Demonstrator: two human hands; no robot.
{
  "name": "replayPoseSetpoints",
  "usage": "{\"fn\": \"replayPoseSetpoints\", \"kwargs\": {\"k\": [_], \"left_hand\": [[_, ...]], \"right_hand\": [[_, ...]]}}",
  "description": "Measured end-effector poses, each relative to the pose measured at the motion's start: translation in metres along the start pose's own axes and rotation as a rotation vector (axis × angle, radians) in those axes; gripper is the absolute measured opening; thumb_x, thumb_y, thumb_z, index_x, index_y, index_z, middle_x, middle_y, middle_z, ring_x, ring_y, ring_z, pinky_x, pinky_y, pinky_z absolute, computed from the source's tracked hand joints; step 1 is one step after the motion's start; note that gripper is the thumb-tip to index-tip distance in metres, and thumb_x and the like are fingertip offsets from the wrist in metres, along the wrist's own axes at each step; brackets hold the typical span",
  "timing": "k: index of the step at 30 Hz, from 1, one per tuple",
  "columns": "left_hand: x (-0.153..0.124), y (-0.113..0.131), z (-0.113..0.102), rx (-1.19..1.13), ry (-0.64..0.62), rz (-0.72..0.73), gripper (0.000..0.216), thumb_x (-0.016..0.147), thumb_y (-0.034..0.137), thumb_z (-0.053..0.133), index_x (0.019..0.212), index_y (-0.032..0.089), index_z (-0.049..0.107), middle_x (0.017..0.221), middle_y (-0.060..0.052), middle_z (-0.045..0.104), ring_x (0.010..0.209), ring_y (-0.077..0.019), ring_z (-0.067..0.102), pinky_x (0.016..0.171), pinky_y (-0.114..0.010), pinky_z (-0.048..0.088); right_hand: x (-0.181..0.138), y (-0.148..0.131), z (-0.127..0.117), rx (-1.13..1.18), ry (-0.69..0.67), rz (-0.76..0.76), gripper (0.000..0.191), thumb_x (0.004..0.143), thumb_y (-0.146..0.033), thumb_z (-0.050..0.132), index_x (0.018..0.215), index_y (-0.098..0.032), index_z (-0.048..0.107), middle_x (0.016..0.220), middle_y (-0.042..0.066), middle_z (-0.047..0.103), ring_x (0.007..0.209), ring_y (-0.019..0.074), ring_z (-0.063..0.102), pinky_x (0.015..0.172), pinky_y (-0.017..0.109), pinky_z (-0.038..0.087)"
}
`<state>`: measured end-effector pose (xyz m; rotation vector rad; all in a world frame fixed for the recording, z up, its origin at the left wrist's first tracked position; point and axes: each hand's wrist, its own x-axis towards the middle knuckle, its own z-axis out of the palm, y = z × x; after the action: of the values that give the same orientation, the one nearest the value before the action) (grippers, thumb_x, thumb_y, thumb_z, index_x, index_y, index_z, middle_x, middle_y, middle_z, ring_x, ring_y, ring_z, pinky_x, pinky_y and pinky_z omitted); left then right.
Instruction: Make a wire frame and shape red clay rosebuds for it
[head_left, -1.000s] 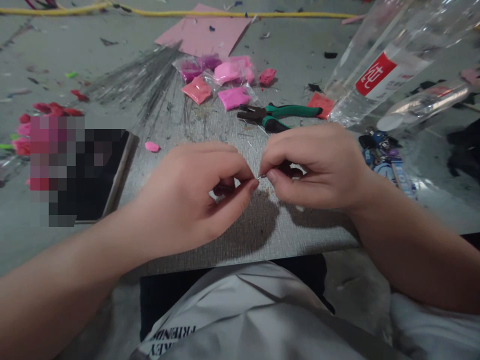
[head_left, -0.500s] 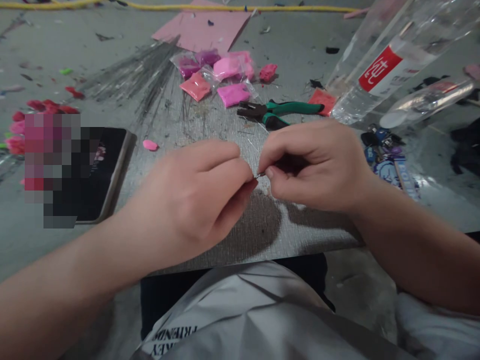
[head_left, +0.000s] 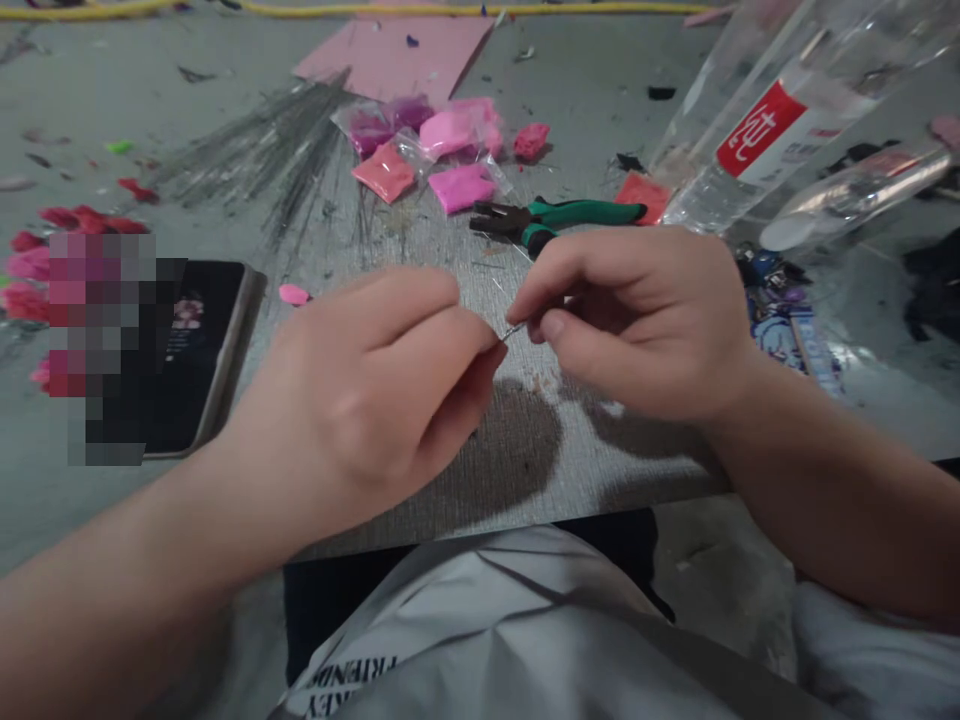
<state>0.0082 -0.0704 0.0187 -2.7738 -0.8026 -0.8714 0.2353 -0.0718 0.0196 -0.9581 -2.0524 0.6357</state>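
Pinching from both sides, my two hands are meeting over the middle of the grey board (head_left: 450, 470): the left hand (head_left: 375, 390) is curled with thumb and forefinger pressed together on one end of a thin wire (head_left: 514, 330), and the right hand (head_left: 637, 320) is gripping the other end between its thumb and forefinger, so only a short silvery stretch is showing between the fingertips. That one wire is hanging just above the board, close to its near edge (I cannot tell how far it runs inside either fist). Behind the hands I am counting one pair of green-handled pliers (head_left: 555, 215) lying flat, jaws pointing left, and beyond it a cluster of small plastic packets of pink and purple material (head_left: 427, 150), at least five, though they overlap and I cannot be exact. One loose pink lump (head_left: 293, 294) is sitting near the left hand, and one more pink lump (head_left: 530, 141) is lying right of the packets. A fan of many thin grey wires (head_left: 277, 150) is spreading at upper left, next to one pink sheet (head_left: 397, 55). Two clear plastic bottles are lying at the right, the larger bottle (head_left: 757, 130) carrying a red label, the smaller bottle (head_left: 847, 200) beside it. One dark phone (head_left: 202, 350) is resting at the left, partly blurred out.
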Motion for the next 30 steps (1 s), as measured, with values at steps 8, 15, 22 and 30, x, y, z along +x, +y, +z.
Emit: {"fn": "replayPoseSetpoints", "kwargs": {"k": [8,15,22,30], "left_hand": [[0.001,-0.003,0.014,-0.113,-0.021,-0.016,0.014,0.097,0.016,0.058,0.084,0.019,0.063,0.071,-0.002,0.057,0.065,-0.0168,0.054,0.058,-0.032,0.038],[-0.001,-0.002,0.014,-0.013,-0.013,0.014,0.021,0.099,0.019,0.055,0.080,0.021,0.062,0.074,-0.004,0.057,0.068,-0.0199,0.054,0.061,-0.035,0.040],[-0.001,-0.002,0.015,0.081,-0.018,0.089,0.028,0.100,0.020,0.052,0.073,0.022,0.060,0.073,-0.005,0.053,0.070,-0.0216,0.050,0.066,-0.037,0.041],[0.009,-0.010,0.010,-0.336,-0.089,-0.273,0.013,0.096,0.023,0.062,0.085,0.018,0.068,0.072,-0.001,0.064,0.067,-0.0148,0.058,0.064,-0.031,0.039]], "right_hand": [[0.004,0.013,0.001,-0.215,-0.024,-0.186,0.015,0.075,-0.007,0.061,0.078,-0.021,0.065,0.066,-0.005,0.062,0.059,0.0103,0.053,0.060,0.024,0.045],[0.003,0.011,0.004,-0.245,-0.056,-0.127,0.014,0.078,-0.008,0.060,0.075,-0.021,0.061,0.067,-0.004,0.061,0.061,0.0106,0.055,0.062,0.025,0.044],[0.002,0.007,0.007,-0.255,-0.046,-0.095,0.013,0.078,-0.008,0.058,0.077,-0.021,0.062,0.068,-0.004,0.063,0.063,0.0111,0.057,0.065,0.025,0.047],[0.003,0.015,0.004,-0.074,0.109,0.066,0.014,0.087,-0.013,0.066,0.099,-0.020,0.070,0.090,0.001,0.073,0.078,0.0136,0.067,0.062,0.023,0.053]]}}
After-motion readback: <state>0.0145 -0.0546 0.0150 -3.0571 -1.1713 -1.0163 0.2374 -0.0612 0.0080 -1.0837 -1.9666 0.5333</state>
